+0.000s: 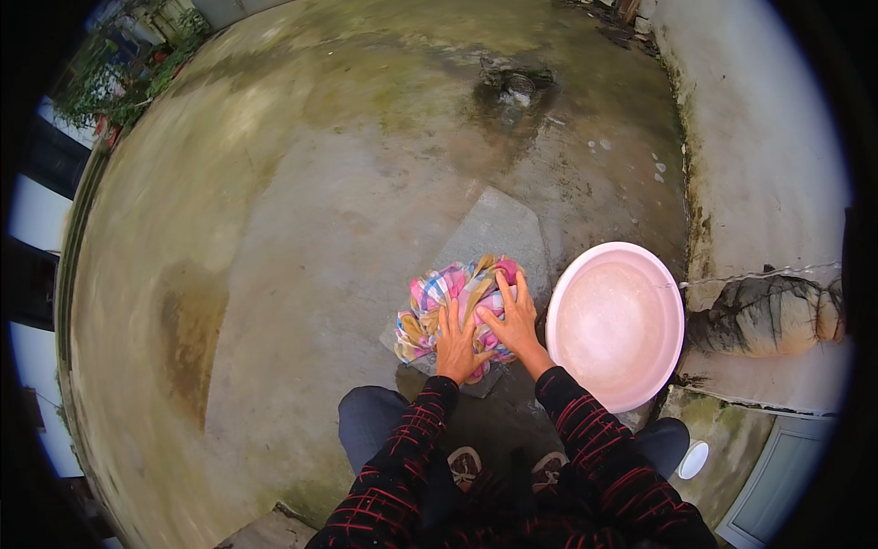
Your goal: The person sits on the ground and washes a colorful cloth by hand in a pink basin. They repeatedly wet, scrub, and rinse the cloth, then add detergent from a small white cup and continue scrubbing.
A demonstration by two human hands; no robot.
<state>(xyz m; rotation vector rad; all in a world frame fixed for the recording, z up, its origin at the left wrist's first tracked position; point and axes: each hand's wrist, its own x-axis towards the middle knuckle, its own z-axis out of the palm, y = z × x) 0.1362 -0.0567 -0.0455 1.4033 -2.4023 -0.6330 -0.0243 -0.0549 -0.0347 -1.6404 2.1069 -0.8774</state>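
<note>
A plaid cloth [426, 295] in pink, blue, white and tan lies bunched up on a grey stone slab [499, 223] on the ground. My left hand [457, 348] rests on the near side of the bundle with fingers spread. Further right, my right hand [514, 324] presses on the cloth, its fingers apart over the pink folds. Parts of the bundle are hidden under both hands. To the right stands a pink plastic basin [616, 247] of cloudy, whitish water. A thin stream of water [748, 277] runs into it from the right.
A wrapped pipe [768, 319] sticks out beside the pale wall [748, 137] on the right. Ahead is a drain hole [518, 86] in the wet concrete floor [329, 206]. A white round container [693, 460] stands behind my right knee. Potted plants [103, 96] line the far left.
</note>
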